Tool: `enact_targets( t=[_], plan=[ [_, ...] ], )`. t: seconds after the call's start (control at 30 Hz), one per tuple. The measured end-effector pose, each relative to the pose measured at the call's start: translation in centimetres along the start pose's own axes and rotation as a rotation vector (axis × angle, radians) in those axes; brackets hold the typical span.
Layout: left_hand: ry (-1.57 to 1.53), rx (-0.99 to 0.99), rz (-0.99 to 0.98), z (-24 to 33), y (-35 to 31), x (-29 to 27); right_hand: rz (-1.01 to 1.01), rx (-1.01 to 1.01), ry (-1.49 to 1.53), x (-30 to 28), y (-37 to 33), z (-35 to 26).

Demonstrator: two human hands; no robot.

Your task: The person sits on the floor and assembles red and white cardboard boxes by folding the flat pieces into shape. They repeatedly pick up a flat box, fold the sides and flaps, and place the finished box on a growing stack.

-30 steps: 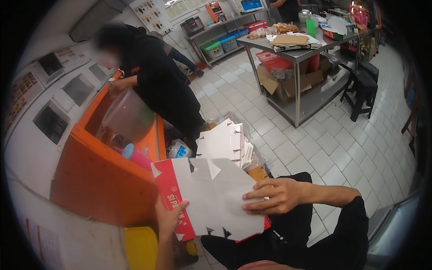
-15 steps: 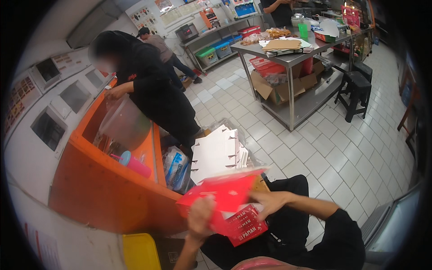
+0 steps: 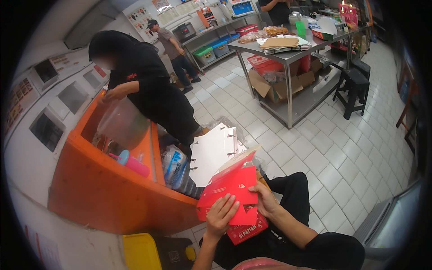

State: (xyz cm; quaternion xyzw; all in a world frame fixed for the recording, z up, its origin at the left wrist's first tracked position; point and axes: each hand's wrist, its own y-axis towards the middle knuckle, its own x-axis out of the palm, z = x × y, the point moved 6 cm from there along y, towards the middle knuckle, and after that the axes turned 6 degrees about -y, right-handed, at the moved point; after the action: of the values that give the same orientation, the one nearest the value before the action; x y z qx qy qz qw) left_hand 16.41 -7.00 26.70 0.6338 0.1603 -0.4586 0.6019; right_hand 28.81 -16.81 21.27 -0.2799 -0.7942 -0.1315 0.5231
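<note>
Over my lap I hold a red cardboard box [image 3: 229, 189], partly folded, with printed panels and cut slots along its edges. My left hand [image 3: 221, 215] lies with its fingers pressed on the near left part of the red panel; its thumb is hidden. At the right edge my right hand [image 3: 266, 199] grips the card, thumb on top. Beneath the panel a red printed box part [image 3: 245, 231] shows near my knees. Just beyond, a stack of white flat box blanks [image 3: 211, 150] with notched edges lies face down.
An orange counter [image 3: 112, 189] stands at my left, holding a clear tub [image 3: 123, 121] and a pink tumbler [image 3: 135, 165]. A person in black [image 3: 139, 76] works there. Ahead stands a steel table [image 3: 292, 54], with black stools [image 3: 353, 87] beside it. A yellow-lidded bin [image 3: 139, 252] is near my left.
The red box has turned and its panel now lies flatter toward me. My left hand has moved right onto the panel, and my right hand has shifted to its edge. A person at the back has straightened.
</note>
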Motion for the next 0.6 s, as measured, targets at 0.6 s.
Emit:
enact_targets(
  t=[0.6],
  plan=[
    [-0.098,-0.417,0.354,-1.9,-1.9,-0.8,0.154,-0.177,-0.234,-0.5,2.5,6.6]
  ],
)
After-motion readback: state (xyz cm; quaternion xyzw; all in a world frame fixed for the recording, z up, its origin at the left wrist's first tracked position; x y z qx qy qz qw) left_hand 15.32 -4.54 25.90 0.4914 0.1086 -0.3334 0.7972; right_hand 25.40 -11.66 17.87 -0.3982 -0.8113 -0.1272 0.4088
